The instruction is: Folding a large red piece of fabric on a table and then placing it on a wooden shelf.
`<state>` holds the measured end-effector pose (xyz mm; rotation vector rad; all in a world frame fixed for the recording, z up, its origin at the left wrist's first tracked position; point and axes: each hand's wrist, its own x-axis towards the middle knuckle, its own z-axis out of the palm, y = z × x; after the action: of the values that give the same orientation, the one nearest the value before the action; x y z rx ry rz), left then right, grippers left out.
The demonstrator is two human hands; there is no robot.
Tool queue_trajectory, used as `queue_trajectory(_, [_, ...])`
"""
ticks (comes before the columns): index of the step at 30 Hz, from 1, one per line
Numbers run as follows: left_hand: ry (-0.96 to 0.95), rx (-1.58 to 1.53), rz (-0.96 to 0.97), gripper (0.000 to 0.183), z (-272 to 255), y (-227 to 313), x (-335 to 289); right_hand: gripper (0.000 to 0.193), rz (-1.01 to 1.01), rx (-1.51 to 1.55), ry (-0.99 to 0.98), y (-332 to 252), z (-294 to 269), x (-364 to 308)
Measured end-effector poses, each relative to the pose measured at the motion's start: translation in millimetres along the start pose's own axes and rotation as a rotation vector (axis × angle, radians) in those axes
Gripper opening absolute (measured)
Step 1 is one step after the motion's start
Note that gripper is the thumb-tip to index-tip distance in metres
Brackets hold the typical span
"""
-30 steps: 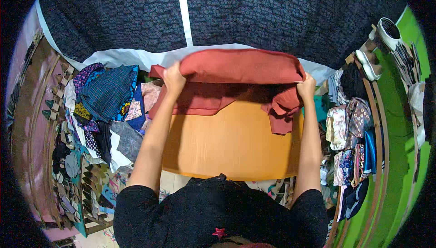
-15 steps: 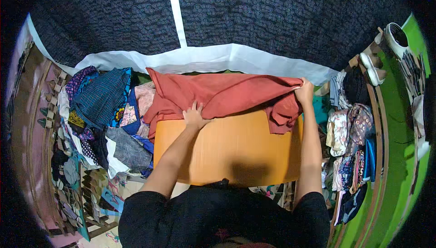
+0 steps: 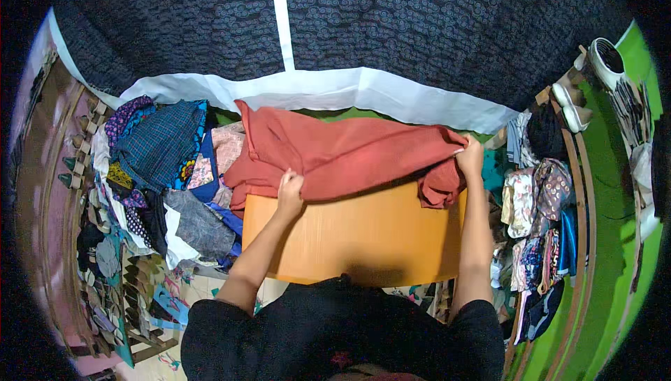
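Note:
A rust-red cloth garment (image 3: pixel 349 150) stretches across the far half of an orange wooden table (image 3: pixel 363 238). Its exact kind I cannot make out. My left hand (image 3: pixel 290 191) is closed on the garment's near edge, left of centre. At the far right, my right hand (image 3: pixel 471 157) grips its upper right corner and holds it raised. Below that corner, a bunched part of the same cloth (image 3: pixel 442 185) rests on the table. Folds run slantwise over the middle, and the left end lies over the neighbouring clothes.
A heap of mixed clothes, with a dark checked piece (image 3: pixel 157 145) on top, sits left of the table. Several folded stacks (image 3: pixel 521 203) line the right side, near white shoes (image 3: pixel 572 108). A dark patterned curtain (image 3: pixel 447 32) with a white border hangs beyond.
My left hand has gone from lying spread on the cloth to gripping its near edge. The cloth's middle has come nearer to me. My right hand keeps its hold, slightly lower.

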<state>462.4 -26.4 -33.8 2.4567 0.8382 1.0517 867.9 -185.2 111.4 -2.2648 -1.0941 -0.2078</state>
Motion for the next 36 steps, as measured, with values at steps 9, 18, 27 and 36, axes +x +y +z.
queue_trajectory(9, [-0.119, -0.13, -0.036, 0.024, -83, 57, -102, 0.026, -0.031, 0.043, -0.12, 23, -13, -96])
queue_trajectory(18, [-0.894, 0.056, -0.31, 0.026, -160, 51, -166, 0.06, 0.432, 0.391, -1.075, 8, -52, -186])
queue_trajectory(27, [-0.353, 0.279, -0.24, 0.021, -228, 7, 10, 0.021, -0.148, -0.47, -0.838, -20, -31, -44])
queue_trajectory(36, [0.694, 0.433, -0.091, 0.021, -220, 7, 90, 0.018, -0.512, -0.551, 0.501, -139, -24, 58])
